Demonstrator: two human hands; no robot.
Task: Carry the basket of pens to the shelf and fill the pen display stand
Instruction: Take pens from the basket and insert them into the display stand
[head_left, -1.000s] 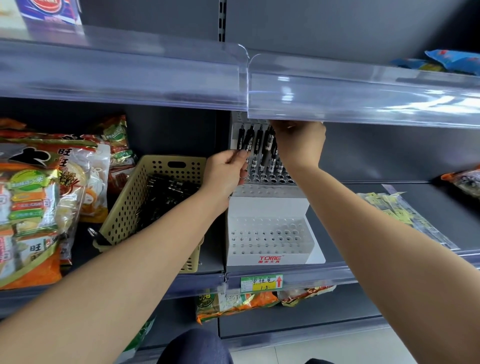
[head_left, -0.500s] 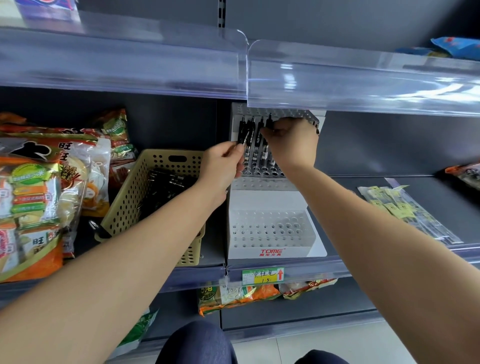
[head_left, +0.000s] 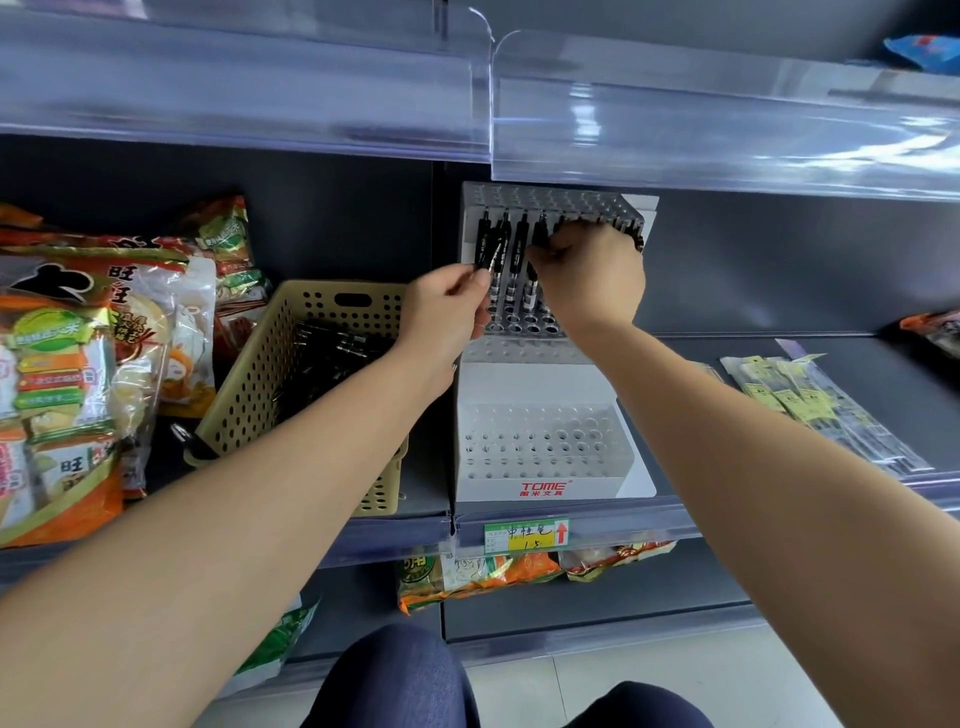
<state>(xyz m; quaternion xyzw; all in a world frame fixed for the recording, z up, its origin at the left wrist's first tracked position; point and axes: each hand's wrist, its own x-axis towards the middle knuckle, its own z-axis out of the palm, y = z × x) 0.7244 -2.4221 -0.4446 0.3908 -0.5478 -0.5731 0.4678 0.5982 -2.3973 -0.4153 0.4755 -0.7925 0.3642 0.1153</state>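
A white tiered pen display stand (head_left: 540, 467) sits on the middle shelf, its front tier of holes bare. Several black pens (head_left: 517, 249) stand in its grey back tier. My left hand (head_left: 449, 306) pinches a black pen at the left end of that row. My right hand (head_left: 587, 270) reaches into the back tier and grips another pen near the row's middle. A beige perforated basket (head_left: 260, 384) holding a heap of black pens (head_left: 332, 353) stands just left of the stand, behind my left forearm.
Snack bags (head_left: 98, 364) crowd the shelf left of the basket. Flat clear packets (head_left: 810, 405) lie right of the stand. A clear plastic shelf guard (head_left: 488, 104) overhangs the stand's top. A yellow price tag (head_left: 527, 535) hangs below. My knees show at the bottom.
The view has tilted so the whole back tier shows below the upper shelf. My right hand dropped slightly along the pen row; my left hand stays at the row's left end.
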